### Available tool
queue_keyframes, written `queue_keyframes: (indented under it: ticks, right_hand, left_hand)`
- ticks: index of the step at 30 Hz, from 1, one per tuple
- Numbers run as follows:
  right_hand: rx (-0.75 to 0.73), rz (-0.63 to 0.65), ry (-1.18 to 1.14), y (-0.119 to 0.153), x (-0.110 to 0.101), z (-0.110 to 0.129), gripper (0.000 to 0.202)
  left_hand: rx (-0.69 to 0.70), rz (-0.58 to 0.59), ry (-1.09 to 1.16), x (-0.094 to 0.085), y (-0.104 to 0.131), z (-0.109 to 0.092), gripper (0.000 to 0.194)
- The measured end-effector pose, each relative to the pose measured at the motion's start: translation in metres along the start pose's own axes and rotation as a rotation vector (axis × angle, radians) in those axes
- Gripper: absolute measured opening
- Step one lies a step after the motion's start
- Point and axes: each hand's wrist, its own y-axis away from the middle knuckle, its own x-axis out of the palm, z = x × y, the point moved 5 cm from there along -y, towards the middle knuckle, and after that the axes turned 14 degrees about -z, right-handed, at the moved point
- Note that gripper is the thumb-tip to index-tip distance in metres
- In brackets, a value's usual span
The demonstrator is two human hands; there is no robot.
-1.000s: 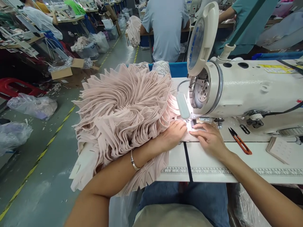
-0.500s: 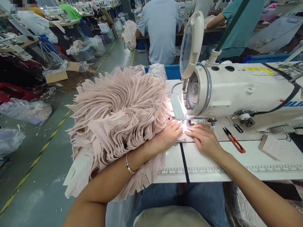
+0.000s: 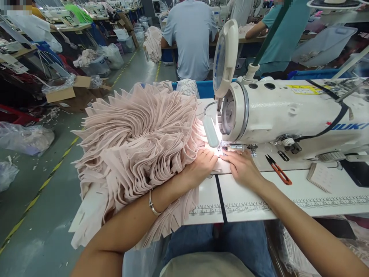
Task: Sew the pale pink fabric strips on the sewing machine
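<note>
Grip unclear, pinched or flat: left hand (image 3: 204,162) and right hand (image 3: 241,166) touch pink fabric (image 3: 141,130) below the sewing machine (image 3: 268,109), apparently mid-stitching, calling for steady guiding.

Near sewing machine (image 3: 268,111): "JUKI" in blue on its arm. Machine behind (image 3: 220,16): only "UKI" shows. Yellow label (image 3: 307,89), ruler strip (image 3: 248,207): print too small to read surely.

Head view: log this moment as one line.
left hand: on pink cloth | right hand: beside left hand | cloth stack: left of sewing machine | orange snips: lying unheld
</note>
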Motion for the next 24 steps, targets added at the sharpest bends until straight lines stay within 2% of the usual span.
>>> queue_keyframes:
  ticks: [4,10,16,20,22,24]
  right_hand:
    - [0.007,0.044,0.033,-0.001,0.003,-0.001,0.052]
    - [-0.023,0.068,0.074,-0.001,0.007,-0.002,0.061]
    - [-0.021,0.117,0.121,-0.003,0.009,-0.005,0.061]
    - [-0.013,0.136,0.125,-0.003,0.009,-0.006,0.061]
    - [-0.003,0.133,0.132,-0.003,0.009,-0.009,0.06]
    - [0.038,0.129,0.162,-0.004,0.011,-0.015,0.058]
  left_hand:
    - [0.036,0.02,0.013,0.0,0.0,-0.002,0.028]
    - [0.033,-0.015,0.006,0.002,0.001,-0.001,0.03]
    - [0.049,0.01,-0.072,0.004,-0.001,-0.003,0.028]
    - [-0.03,0.024,-0.191,0.003,0.001,-0.004,0.023]
    - [-0.088,0.064,-0.256,0.002,0.002,-0.006,0.016]
    - [-0.11,0.129,-0.29,0.003,0.004,-0.009,0.021]
